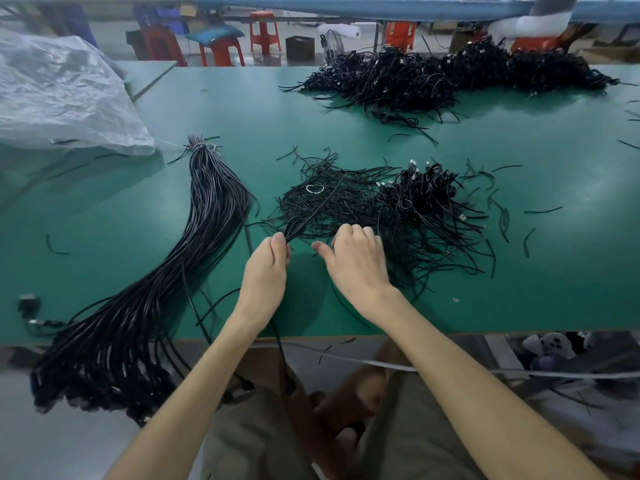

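Green workbench [242, 109], black cable [297, 227], red stools [265, 32]

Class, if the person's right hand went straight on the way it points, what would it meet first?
Most likely the pile of loose black ties beyond the right hand; its curled fingers look at the near edge, though depth is unclear.

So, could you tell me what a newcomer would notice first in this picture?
Probably the thick bundle of black cables, tied at its far end, sweeping across the left of the green table and over its near edge. Next, the left hand pinching a looped cable beside the heap of loose ties in the middle.
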The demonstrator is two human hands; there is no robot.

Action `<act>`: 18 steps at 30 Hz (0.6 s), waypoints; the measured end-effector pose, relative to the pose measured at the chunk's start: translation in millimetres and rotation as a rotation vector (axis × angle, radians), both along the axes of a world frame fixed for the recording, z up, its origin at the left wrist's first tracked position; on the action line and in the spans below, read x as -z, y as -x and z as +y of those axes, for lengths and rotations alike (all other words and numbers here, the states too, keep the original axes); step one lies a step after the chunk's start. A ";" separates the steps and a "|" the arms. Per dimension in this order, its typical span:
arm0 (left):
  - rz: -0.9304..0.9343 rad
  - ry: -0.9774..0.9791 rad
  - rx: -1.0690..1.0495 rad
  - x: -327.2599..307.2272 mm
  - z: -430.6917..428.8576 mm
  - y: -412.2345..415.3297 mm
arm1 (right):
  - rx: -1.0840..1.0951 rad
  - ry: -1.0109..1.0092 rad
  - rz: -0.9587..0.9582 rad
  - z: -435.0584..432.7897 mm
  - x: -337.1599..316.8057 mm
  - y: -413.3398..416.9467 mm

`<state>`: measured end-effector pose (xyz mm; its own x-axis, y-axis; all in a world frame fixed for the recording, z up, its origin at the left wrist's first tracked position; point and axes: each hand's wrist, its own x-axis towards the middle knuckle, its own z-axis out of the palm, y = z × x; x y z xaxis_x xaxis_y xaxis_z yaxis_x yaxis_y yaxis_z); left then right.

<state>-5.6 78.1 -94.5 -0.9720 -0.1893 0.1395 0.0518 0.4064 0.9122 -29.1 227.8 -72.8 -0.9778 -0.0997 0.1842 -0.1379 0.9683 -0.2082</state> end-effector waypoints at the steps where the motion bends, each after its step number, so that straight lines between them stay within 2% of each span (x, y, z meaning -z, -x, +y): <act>1: 0.005 -0.002 -0.008 0.6 -1.0 -0.3 | 0.013 -0.026 0.003 -5.6 0.9 3.1; 5: 0.012 0.015 -0.014 1.3 -1.5 -0.2 | 0.048 -0.062 -0.016 -19.3 -1.6 11.8; 13: -0.013 0.038 0.001 3.7 -0.6 -0.5 | -0.027 -0.148 -0.211 -1.5 -17.2 9.4; 18: -0.016 0.050 -0.024 4.5 -2.6 -0.9 | 0.012 -0.095 -0.160 10.4 -18.4 -5.7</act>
<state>-4.7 75.5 -99.0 -0.9695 -0.2056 0.1335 0.0268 0.4524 0.8914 -23.3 238.2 -54.4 -0.9951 -0.0974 0.0169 -0.0988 0.9860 -0.1345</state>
